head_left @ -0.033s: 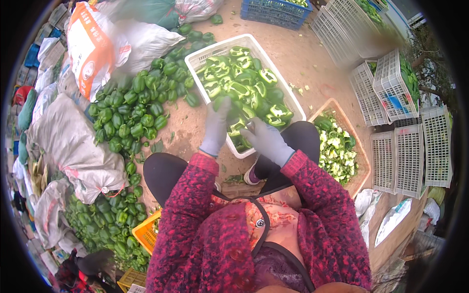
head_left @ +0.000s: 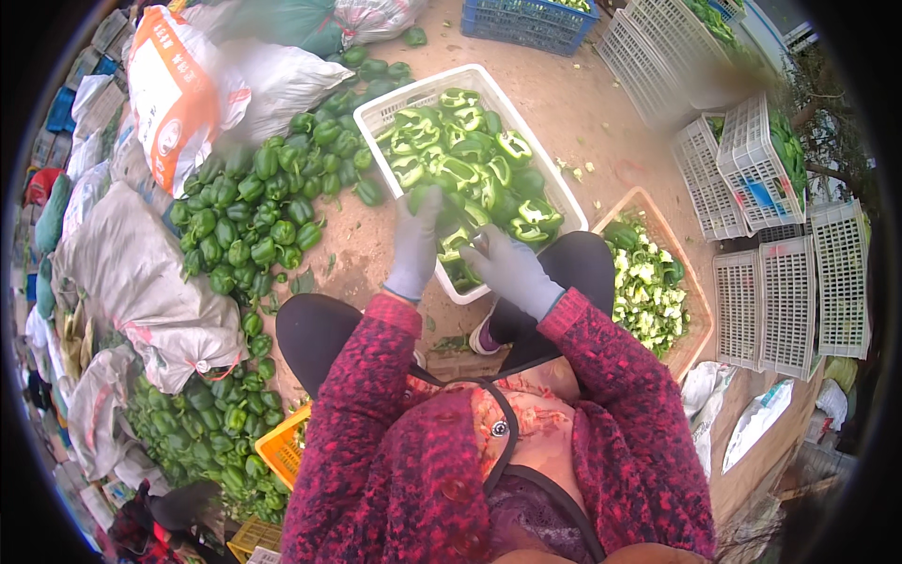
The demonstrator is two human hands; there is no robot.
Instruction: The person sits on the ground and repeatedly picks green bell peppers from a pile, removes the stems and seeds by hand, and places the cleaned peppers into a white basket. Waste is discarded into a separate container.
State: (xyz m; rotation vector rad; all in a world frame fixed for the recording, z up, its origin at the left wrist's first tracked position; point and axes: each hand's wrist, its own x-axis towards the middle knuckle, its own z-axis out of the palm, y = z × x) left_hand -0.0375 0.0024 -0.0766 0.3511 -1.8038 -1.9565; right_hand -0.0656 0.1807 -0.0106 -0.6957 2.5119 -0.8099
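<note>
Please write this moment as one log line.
left hand: at white crate; right hand: at crate, held item unclear; crate: cut green peppers

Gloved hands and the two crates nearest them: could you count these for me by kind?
Left hand and right hand, gloved: 2
White crate with cut peppers: 1
Tan crate with pale pepper scraps: 1
Total: 4

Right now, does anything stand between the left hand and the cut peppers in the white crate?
Nothing visible does. The left hand overlaps the left rim of the white crate in view, fingers close to the cut peppers; the right hand is off to its right.
</note>
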